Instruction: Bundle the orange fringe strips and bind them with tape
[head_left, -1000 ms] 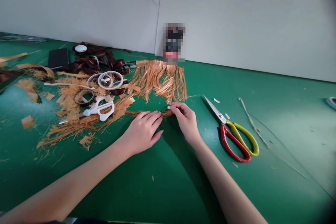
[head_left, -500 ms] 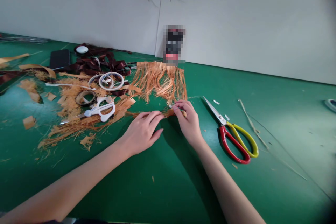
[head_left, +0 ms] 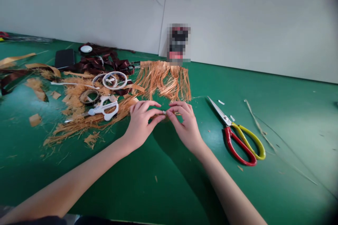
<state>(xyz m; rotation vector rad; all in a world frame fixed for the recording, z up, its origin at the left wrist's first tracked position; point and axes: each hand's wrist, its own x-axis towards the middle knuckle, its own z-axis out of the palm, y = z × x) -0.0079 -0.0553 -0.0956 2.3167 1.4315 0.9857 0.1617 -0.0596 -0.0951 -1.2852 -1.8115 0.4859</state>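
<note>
Left hand and right hand nearly meeting; thumb and forefinger of each pinched on small white piece, over green desk. Tan fringed strip beyond hands. White-handled scissors beside left hand; red-and-yellow scissors right of right hand.

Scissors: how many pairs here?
2: white scissors left of the left hand, red-yellow scissors right of the right hand. A cut-off red item at the far left edge can't be identified; more may be hidden.
</note>
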